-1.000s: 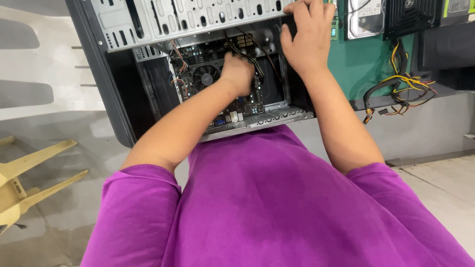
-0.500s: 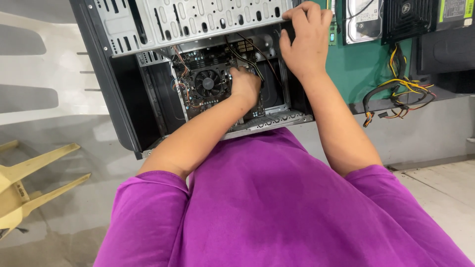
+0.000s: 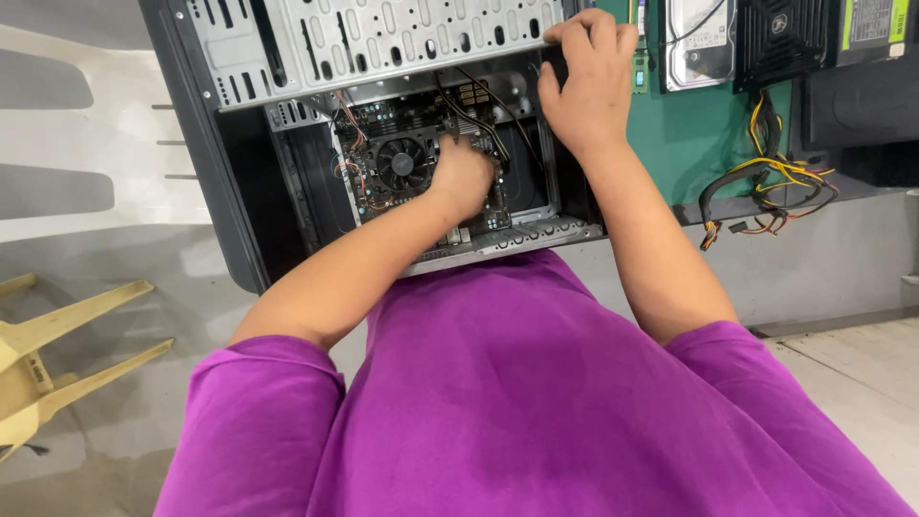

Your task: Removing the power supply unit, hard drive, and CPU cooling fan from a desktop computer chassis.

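Hands are both at the open black and grey metal computer case [image 3: 287, 57], which lies on its side just in front of you on the desk. Your left hand [image 3: 463, 174] is down inside it, fingers curled into a loose fist on the green motherboard [image 3: 421, 182], just right of the round black cooling fan [image 3: 400, 163]; whether it pinches anything there, I cannot tell, since the knuckles hide the fingertips. Thin black and red cables [image 3: 479, 120] run past that hand toward the perforated drive cage above it. Your right hand [image 3: 586, 81] is spread over the case's upper edge, fingers hooked on the metal, seemingly to steady the case while the other works. Beyond your right hand, on the green mat [image 3: 689, 144], lie a silver hard drive [image 3: 699, 43] and a black power supply [image 3: 785, 38], its yellow and black wire bundle [image 3: 766, 182] trailing toward you.
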